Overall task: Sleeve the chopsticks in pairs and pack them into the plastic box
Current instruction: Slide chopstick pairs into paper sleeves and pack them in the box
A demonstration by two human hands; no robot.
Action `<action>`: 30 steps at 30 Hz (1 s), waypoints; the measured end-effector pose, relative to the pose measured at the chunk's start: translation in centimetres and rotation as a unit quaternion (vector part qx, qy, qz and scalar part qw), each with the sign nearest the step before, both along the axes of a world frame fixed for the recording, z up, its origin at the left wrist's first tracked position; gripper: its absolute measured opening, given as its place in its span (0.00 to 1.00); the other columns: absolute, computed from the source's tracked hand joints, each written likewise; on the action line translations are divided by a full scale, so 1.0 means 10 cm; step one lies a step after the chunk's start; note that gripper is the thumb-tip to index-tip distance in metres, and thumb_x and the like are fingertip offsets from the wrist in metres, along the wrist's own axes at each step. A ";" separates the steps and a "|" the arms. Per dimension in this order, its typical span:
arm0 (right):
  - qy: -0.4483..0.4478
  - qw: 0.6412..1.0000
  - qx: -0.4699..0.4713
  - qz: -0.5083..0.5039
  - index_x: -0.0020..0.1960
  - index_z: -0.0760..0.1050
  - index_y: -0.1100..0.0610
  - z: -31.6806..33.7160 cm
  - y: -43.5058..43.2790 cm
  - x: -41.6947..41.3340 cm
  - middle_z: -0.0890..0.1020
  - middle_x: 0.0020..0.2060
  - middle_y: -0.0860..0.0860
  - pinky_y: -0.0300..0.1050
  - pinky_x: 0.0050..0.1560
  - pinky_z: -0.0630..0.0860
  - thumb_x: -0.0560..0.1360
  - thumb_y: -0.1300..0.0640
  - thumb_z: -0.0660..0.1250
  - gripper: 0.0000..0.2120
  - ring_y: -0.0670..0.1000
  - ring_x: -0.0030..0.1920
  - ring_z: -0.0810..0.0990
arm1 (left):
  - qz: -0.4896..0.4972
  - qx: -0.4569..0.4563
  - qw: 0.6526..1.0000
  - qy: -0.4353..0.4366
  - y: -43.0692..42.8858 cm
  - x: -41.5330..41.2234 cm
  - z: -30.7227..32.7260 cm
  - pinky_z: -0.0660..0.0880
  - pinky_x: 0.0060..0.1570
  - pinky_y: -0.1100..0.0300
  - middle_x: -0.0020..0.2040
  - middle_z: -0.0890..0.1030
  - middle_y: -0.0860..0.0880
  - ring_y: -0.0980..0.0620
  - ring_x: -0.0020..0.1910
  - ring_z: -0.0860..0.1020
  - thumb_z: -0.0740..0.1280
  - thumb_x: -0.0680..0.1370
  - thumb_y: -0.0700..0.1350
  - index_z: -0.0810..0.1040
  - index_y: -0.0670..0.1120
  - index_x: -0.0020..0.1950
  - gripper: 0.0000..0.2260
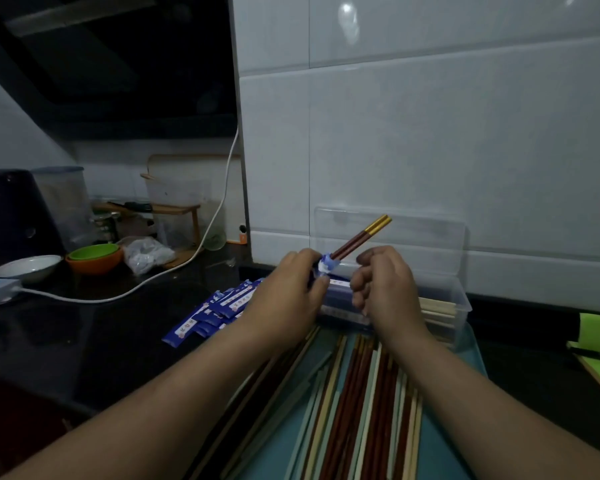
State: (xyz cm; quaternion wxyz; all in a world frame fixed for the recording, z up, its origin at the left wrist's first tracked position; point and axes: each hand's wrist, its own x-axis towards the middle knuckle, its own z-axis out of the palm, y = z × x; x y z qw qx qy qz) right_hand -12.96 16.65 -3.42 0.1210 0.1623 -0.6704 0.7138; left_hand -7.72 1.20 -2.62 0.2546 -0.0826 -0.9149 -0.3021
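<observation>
A pair of red-brown chopsticks (pixel 355 239) with gold tips sticks up and to the right out of a blue paper sleeve (pixel 327 265). My left hand (pixel 288 292) grips the sleeve near its mouth. Just right of it, my right hand (pixel 383 285) is curled with nothing visible in it, in front of the clear plastic box (pixel 444 289). That box stands against the tiled wall with its lid up, holding sleeved pairs and pale chopsticks. Several empty blue sleeves (pixel 215 313) lie in a heap to the left. Loose chopsticks (pixel 357 403) in red, green and cream lie on a teal tray (pixel 471 355) below my hands.
On the dark counter to the left are a white cable (pixel 118 296), a white bowl (pixel 26 268), stacked green and orange bowls (pixel 94 258), a crumpled plastic bag (pixel 148 254) and containers. A green item (pixel 598 351) lies at the right edge.
</observation>
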 end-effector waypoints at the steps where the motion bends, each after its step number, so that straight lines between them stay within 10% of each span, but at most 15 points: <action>1: -0.002 1.000 0.022 0.004 0.50 0.74 0.58 -0.01 0.00 0.00 0.77 0.33 0.56 0.40 0.24 0.68 0.84 0.59 0.54 0.11 0.52 0.28 0.73 | 0.013 -0.025 1.000 0.008 -0.01 -0.06 0.06 0.77 0.59 0.44 0.59 0.76 0.52 0.52 0.55 0.77 0.62 0.86 0.51 0.73 0.54 0.69 0.12; 8: 0.067 0.980 0.188 -0.010 0.41 0.76 0.55 -0.13 -0.05 -0.07 0.79 0.30 0.53 0.55 0.33 0.77 0.81 0.59 0.60 0.12 0.54 0.29 0.77 | 0.019 -0.180 0.982 -0.054 0.03 -0.51 0.38 0.68 0.68 0.44 0.65 0.76 0.49 0.46 0.64 0.74 0.60 0.87 0.48 0.72 0.55 0.73 0.15; 15: 0.159 0.980 0.107 -0.053 0.41 0.76 0.51 -0.09 0.00 -0.04 0.77 0.30 0.50 0.56 0.32 0.75 0.76 0.53 0.58 0.10 0.53 0.31 0.76 | -0.085 -0.267 0.948 -0.152 0.20 -0.76 0.47 0.73 0.57 0.57 0.57 0.78 0.51 0.50 0.56 0.77 0.67 0.81 0.40 0.78 0.46 0.63 0.11; 30: 0.189 0.968 0.140 -0.088 0.43 0.74 0.50 -0.15 0.01 -0.12 0.79 0.32 0.49 0.60 0.38 0.77 0.75 0.50 0.55 0.10 0.54 0.36 0.79 | -0.032 -0.190 0.978 -0.085 0.18 -0.68 0.12 0.77 0.56 0.44 0.52 0.80 0.47 0.46 0.50 0.79 0.61 0.84 0.49 0.78 0.48 0.53 0.08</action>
